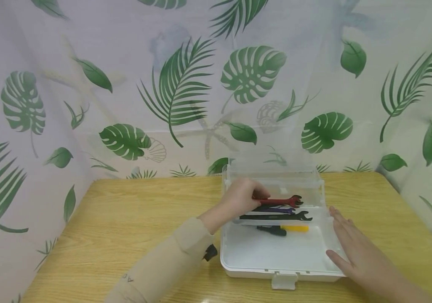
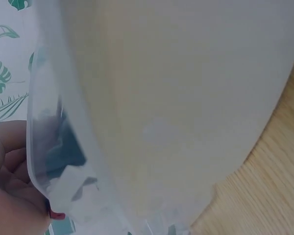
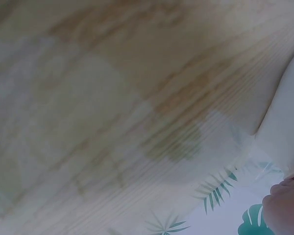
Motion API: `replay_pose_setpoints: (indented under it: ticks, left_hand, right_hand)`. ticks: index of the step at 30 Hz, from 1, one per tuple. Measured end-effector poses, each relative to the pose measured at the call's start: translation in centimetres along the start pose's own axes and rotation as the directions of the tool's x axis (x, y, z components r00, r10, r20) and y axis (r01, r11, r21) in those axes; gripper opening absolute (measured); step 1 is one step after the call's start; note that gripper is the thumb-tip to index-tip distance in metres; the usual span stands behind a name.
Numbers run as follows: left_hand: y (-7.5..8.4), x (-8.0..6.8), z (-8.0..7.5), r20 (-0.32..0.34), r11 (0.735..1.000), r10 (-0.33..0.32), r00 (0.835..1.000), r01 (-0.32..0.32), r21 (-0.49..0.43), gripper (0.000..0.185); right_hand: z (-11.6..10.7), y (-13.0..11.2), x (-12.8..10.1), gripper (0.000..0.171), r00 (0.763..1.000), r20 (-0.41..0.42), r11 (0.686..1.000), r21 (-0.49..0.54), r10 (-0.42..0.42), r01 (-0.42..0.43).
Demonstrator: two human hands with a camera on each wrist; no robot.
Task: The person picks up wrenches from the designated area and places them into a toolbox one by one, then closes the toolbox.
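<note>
My left hand (image 1: 241, 195) reaches into the back of a white plastic toolbox (image 1: 265, 254) and grips a red open-end wrench (image 1: 283, 202) by its left part. Its open jaw points right. Just below lie a purple wrench (image 1: 282, 210) and a black wrench (image 1: 276, 217) in the raised tray section. A black and yellow tool (image 1: 297, 228) lies on the box floor in front of them. In the left wrist view, the left hand (image 2: 12, 181) shows at the box wall with a bit of red at its fingers. My right hand (image 1: 361, 252) rests along the box's right side, fingers extended.
The toolbox's clear lid (image 1: 276, 162) stands open at the back, and its latch (image 1: 284, 281) hangs at the front. A small black item (image 1: 210, 252) shows beside the left sleeve. A leaf-print cloth (image 1: 178, 92) hangs behind the wooden table (image 1: 132, 210).
</note>
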State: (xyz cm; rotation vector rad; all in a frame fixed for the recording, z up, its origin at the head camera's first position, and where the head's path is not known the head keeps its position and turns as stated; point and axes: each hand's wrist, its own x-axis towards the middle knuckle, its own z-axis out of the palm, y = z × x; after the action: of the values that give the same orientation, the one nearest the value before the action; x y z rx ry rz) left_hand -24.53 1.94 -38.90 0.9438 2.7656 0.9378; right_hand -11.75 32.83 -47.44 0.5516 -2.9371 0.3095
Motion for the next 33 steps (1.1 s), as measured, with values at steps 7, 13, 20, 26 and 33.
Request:
replay_pose_setpoints:
  ticks: [7, 13, 20, 26, 33]
  left_hand:
    - [-0.7, -0.2, -0.3, 0.037, 0.999, 0.040, 0.999, -0.040, 0.002, 0.026]
    - [-1.6, -0.6, -0.5, 0.044, 0.999, 0.045, 0.998, -0.045, 0.017, 0.020]
    - [-1.8, -0.8, -0.4, 0.012, 1.000, -0.005, 1.000, 0.005, -0.012, 0.016]
    - [-1.4, -0.7, -0.2, -0.016, 1.000, -0.001, 1.000, 0.000, -0.012, 0.016]
    - [-1.0, -0.8, 0.2, -0.060, 0.999, -0.017, 0.998, 0.020, 0.048, 0.019]
  right_hand:
    - [0.0, 0.0, -0.1, 0.084, 1.000, -0.019, 1.000, -0.014, -0.019, 0.019]
    - [0.1, -0.1, -0.1, 0.086, 1.000, -0.013, 1.000, -0.001, -0.015, 0.015]
    - [0.1, 0.1, 0.0, 0.087, 1.000, -0.018, 1.000, 0.000, -0.012, 0.012]
    - [0.0, 0.1, 0.1, 0.087, 0.999, 0.028, 0.999, 0.036, 0.024, -0.025]
    - [-0.1, 0.0, 0.1, 0.088, 0.996, 0.065, 0.996, 0.060, 0.055, -0.059]
